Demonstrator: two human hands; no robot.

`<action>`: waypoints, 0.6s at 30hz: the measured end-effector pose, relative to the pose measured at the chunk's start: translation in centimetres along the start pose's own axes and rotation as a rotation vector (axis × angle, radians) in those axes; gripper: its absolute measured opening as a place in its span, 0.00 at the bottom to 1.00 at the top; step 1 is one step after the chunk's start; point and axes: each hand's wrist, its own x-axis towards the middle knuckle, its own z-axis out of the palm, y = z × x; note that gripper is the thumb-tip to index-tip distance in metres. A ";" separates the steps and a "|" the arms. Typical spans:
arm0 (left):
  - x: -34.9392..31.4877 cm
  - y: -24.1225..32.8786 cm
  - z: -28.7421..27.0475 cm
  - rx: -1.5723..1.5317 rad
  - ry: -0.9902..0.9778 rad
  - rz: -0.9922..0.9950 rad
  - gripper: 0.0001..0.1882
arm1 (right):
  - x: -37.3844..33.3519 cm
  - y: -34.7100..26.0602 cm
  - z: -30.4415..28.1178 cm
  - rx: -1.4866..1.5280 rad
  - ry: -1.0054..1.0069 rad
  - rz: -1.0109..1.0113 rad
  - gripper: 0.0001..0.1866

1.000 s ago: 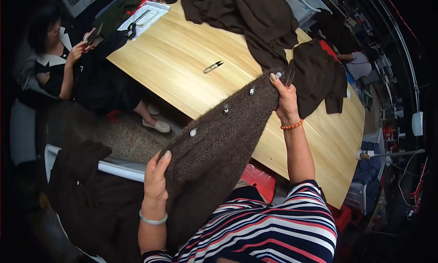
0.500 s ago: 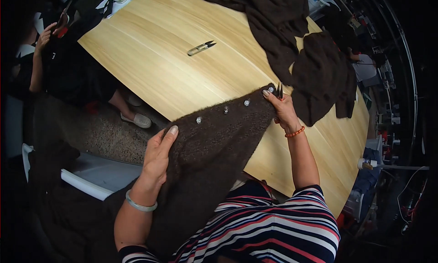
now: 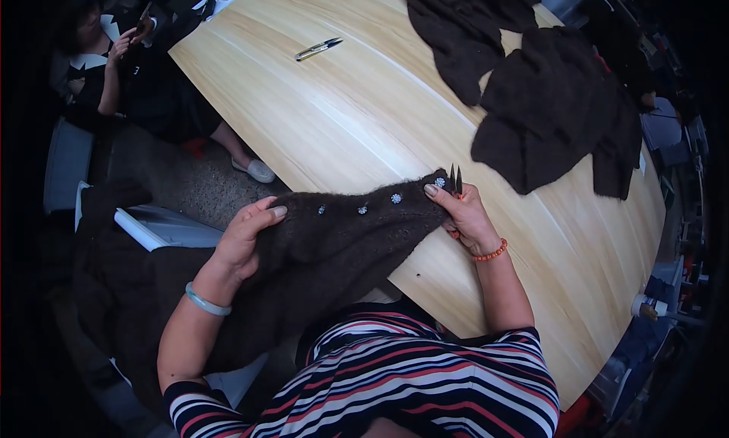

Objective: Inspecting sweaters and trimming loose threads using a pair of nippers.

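Head view: I have the brown knit (image 3: 326,259) spread across the centre of the frame between two hands. The left grip (image 3: 241,240) pinches one end of its upper edge, thumb on top; the right grip (image 3: 472,218) pinches the other end and also carries dark-bladed snips (image 3: 459,181), points up. I'd say this hold serves to draw the edge taut, so the four shiny buttons (image 3: 396,199) show in a row, with the snips handy without being laid down. The rest of the knit falls toward the lower left, partly covering a pale bin (image 3: 135,230) that probably takes some of its weight.

On the tabletop (image 3: 250,81), spare snips (image 3: 319,50) lie near the top of the frame, left of centre, well apart from both hands. Dark garments (image 3: 558,107) take up its upper right. A co-worker (image 3: 108,85) sits at the upper left, holding something dark I cannot make out. Closest in the way are the bin's rim at left and the tabletop's near edge, which passes beneath the knit.
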 end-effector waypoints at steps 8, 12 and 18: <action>0.1 -3.2 0.8 -0.037 0.163 -0.016 0.16 | 0.7 0.8 -2.6 0.030 0.029 -0.025 0.14; 3.2 -3.9 -1.3 0.045 0.378 0.142 0.15 | 0.9 1.0 -2.1 -0.013 0.071 -0.113 0.12; 6.7 -3.7 -1.4 0.717 0.562 0.521 0.13 | 1.5 1.6 -1.5 -0.171 0.082 -0.105 0.08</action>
